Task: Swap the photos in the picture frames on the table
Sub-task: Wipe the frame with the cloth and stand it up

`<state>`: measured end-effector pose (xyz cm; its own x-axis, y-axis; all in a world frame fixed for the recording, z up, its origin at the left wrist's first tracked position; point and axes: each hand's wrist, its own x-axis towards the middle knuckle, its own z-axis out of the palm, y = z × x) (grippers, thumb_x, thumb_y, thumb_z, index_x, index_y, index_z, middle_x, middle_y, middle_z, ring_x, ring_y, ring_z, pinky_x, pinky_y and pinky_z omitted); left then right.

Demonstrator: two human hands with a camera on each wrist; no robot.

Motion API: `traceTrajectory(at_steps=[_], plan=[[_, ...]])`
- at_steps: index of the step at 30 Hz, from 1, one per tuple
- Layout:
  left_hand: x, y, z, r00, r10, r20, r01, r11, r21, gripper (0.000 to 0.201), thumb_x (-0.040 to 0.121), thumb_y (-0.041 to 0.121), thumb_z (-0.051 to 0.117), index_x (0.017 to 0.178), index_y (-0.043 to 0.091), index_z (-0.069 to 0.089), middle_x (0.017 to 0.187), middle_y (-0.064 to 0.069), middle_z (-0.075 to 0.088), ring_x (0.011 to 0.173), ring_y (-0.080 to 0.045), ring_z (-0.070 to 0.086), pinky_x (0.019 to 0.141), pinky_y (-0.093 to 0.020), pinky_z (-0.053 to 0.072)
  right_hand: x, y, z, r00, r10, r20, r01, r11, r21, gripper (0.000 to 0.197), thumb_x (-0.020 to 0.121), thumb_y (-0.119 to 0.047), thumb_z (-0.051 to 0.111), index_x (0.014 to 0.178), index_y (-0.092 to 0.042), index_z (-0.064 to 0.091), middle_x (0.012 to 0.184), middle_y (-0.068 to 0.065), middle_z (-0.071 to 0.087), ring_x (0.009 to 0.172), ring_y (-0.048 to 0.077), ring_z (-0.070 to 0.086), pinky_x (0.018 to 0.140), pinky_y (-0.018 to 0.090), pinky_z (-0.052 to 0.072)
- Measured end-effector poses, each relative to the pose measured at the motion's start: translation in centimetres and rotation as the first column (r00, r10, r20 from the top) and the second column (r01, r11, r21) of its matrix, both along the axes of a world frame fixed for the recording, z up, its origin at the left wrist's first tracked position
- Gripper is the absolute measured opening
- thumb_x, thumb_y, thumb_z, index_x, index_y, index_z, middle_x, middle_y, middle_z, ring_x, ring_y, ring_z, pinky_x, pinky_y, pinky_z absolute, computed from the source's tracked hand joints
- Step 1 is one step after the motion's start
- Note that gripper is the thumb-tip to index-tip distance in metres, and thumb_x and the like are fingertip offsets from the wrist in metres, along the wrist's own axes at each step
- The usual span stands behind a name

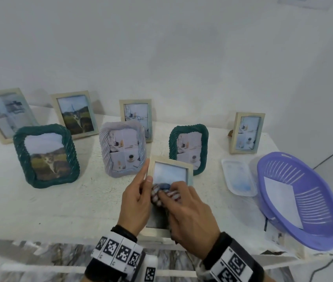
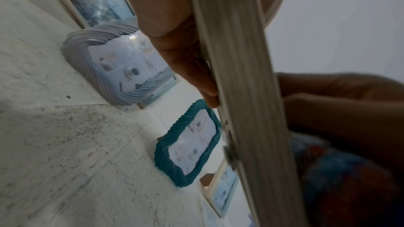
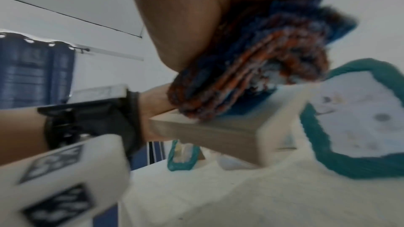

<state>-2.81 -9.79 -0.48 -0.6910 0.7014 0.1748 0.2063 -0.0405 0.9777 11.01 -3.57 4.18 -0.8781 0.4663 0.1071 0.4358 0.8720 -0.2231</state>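
Fuzzy cloth (image 1: 164,193) on pale wooden frame (image 1: 169,162)

cloth (image 1: 164,193): blue, orange-red, white striped
basket (image 1: 304,202): lilac
held frame (image 1: 170,171): pale wood
tabletop (image 1: 59,204): speckled white

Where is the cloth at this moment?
In the head view the cloth is front centre, pressed by the right hand onto the wooden frame that the left hand holds.
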Motion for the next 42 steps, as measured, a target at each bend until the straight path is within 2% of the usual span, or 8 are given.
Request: traceTrajectory(at_steps=[5, 11, 18, 21, 29, 33, 39, 42], plan=[[0.4, 0.1, -0.7, 1.000, 0.015, 0.007, -0.015, 1.000, -0.004, 0.043, 0.102, 0.032, 0.042, 0.144, 0.043, 0.038, 0.084, 0.006, 0.046, 0.073, -0.008, 0.045, 0.070, -0.029, 0.041, 0.6, 3.6, 0.7, 0.990, -0.140, -0.006, 0.140, 0.990, 0.028, 0.039, 0.086, -0.028, 0.041, 0.120, -0.023, 0.058, 0.119, 0.005, 0.045, 0.092, 0.021, 0.051, 0.055, 0.029, 0.055], [-0.3, 0.3, 0.4, 0.999, 0.033, 0.008, -0.033, 0.999, 0.018, 0.042, 0.102, 0.016, 0.044, 0.141, 0.032, 0.041, 0.100, 0.027, 0.054, 0.082, 0.013, 0.057, 0.075, -0.008, 0.047, 2.1, 0.0, 0.9, 0.995, 0.082, 0.049, -0.083, 0.996, 0.036, 0.042, 0.080, -0.031, 0.039, 0.115, -0.025, 0.063, 0.117, 0.003, 0.053, 0.089, 0.018, 0.051, 0.053, 0.026, 0.052], [0.6, 0.6, 1.1, 1.000, 0.019, 0.019, -0.019, 1.000, 0.012, 0.042, 0.102, 0.016, 0.044, 0.141, 0.030, 0.043, 0.058, 0.017, 0.037, 0.050, 0.002, 0.036, 0.054, -0.011, 0.035, 1.4, 1.3, 1.4, 0.995, -0.090, 0.045, 0.085, 0.991, 0.102, 0.040, 0.082, -0.028, 0.042, 0.118, -0.021, 0.059, 0.118, 0.004, 0.047, 0.090, 0.017, 0.049, 0.054, 0.024, 0.050], [0.2, 0.3, 1.1, 0.999, 0.020, 0.049, -0.021, 0.999, 0.031, 0.040, 0.102, 0.020, 0.044, 0.139, 0.035, 0.046, 0.070, 0.014, 0.055, 0.065, -0.003, 0.052, 0.065, -0.024, 0.050, 2.8, -0.2, 1.6, 0.991, 0.122, 0.048, -0.125, 0.991, 0.056, 0.041, 0.080, -0.030, 0.041, 0.113, -0.027, 0.064, 0.117, 0.001, 0.052, 0.091, 0.017, 0.049, 0.054, 0.024, 0.046], [0.2, 0.2, 1.5, 0.999, 0.035, 0.026, -0.035, 0.999, 0.002, 0.041, 0.102, 0.020, 0.044, 0.141, 0.034, 0.044, 0.055, 0.011, 0.033, 0.048, -0.003, 0.029, 0.047, -0.015, 0.028, 2.7, 2.3, 2.4, 0.998, -0.046, 0.030, 0.043, 0.994, 0.103, 0.035, 0.082, -0.030, 0.039, 0.105, -0.023, 0.065, 0.117, 0.001, 0.049, 0.089, 0.017, 0.047, 0.054, 0.022, 0.042], [-0.8, 0.5, 1.0, 0.999, 0.011, 0.038, -0.011, 1.000, 0.006, 0.041, 0.102, 0.031, 0.043, 0.142, 0.042, 0.043, 0.084, 0.005, 0.044, 0.076, -0.010, 0.047, 0.069, -0.030, 0.042, 4.4, 1.3, 3.0, 0.985, 0.167, 0.037, -0.169, 0.984, 0.062, 0.034, 0.082, -0.032, 0.042, 0.100, -0.031, 0.071, 0.116, -0.002, 0.053, 0.085, 0.016, 0.047, 0.052, 0.022, 0.037], [-0.1, 0.9, 2.1, 1.000, -0.008, 0.025, 0.008, 1.000, -0.004, 0.043, 0.102, 0.019, 0.045, 0.143, 0.027, 0.043, 0.106, 0.029, 0.058, 0.097, 0.007, 0.054, 0.097, -0.013, 0.041, 3.4, 4.7, 3.9, 0.999, -0.036, 0.019, 0.032, 0.987, 0.157, 0.037, 0.083, -0.032, 0.039, 0.099, -0.027, 0.072, 0.114, 0.002, 0.054, 0.087, 0.020, 0.049, 0.054, 0.026, 0.043], [-0.3, 0.7, 2.0, 0.999, 0.009, 0.039, -0.009, 1.000, -0.007, 0.041, 0.102, 0.021, 0.045, 0.142, 0.031, 0.044, 0.083, 0.021, 0.041, 0.069, 0.009, 0.045, 0.069, -0.007, 0.039, 4.5, 3.5, 3.5, 0.986, 0.161, 0.048, -0.165, 0.984, 0.073, 0.035, 0.084, -0.033, 0.040, 0.094, -0.030, 0.074, 0.115, -0.001, 0.054, 0.090, 0.016, 0.048, 0.056, 0.022, 0.039]])
